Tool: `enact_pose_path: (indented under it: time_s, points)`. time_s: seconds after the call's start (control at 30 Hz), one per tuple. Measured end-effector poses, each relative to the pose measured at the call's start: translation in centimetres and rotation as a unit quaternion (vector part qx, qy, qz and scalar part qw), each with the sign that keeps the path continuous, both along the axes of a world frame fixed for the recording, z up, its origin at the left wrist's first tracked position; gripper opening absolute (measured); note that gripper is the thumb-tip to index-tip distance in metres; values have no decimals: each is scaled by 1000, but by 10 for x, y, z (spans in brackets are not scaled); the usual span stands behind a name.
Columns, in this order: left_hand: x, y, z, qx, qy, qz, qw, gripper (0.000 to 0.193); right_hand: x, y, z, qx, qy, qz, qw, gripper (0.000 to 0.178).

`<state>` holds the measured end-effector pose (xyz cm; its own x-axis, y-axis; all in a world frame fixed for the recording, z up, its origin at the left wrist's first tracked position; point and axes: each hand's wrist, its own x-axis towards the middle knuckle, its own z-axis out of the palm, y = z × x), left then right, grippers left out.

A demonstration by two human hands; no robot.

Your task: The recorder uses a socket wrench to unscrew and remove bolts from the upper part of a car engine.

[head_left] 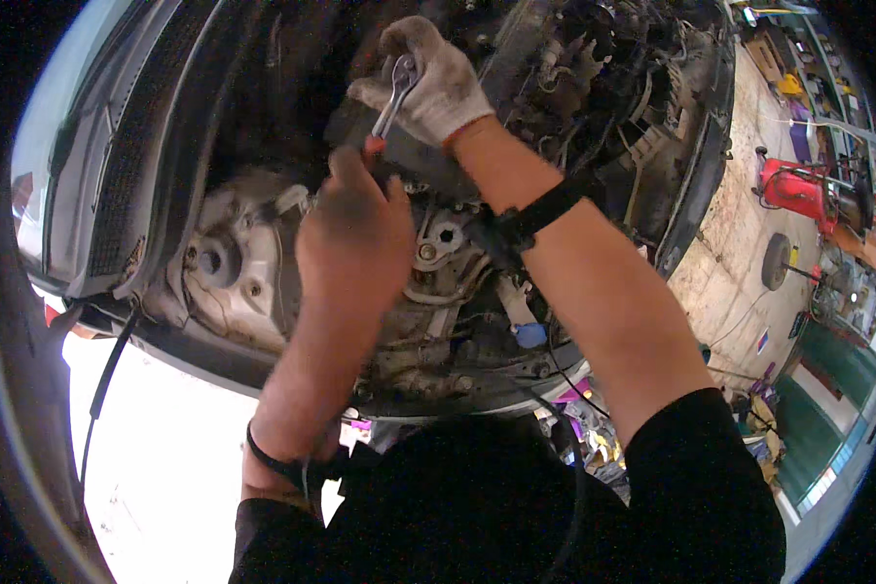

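A ratchet wrench (391,109) with a chrome head and a red part on its handle is held between my two hands over the engine bay. My left hand (353,226), bare and somewhat blurred, is closed round the handle end, hiding most of the grip. My right hand (440,90), in a whitish work glove, curls its thumb and fingers round the ratchet head. Below the hands sits a grey metal engine part (443,237) with a round, toothed opening. Whether a socket is fitted on the ratchet I cannot make out.
A strut mount (217,261) stands left of my left hand. Beside my right forearm is a blue cap (529,336). Hoses and brackets crowd the bay, edged by the car's front rim. A red floor jack (793,190) and a wheel (776,261) are on the floor at right.
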<state>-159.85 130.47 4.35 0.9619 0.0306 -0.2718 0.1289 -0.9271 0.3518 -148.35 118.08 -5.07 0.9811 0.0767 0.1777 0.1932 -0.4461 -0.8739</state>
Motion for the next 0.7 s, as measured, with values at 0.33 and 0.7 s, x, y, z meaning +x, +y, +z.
enact_pose_path:
  time_s: [0.33, 0.7]
  points:
    - [48, 2, 36, 117, 171, -425, 881, 47, 0, 1, -19, 48, 35, 30, 998, 38]
    - [80, -4, 26, 157, -148, -590, 778, 47, 11, -2, -23, 83, 56, 72, 992, 33]
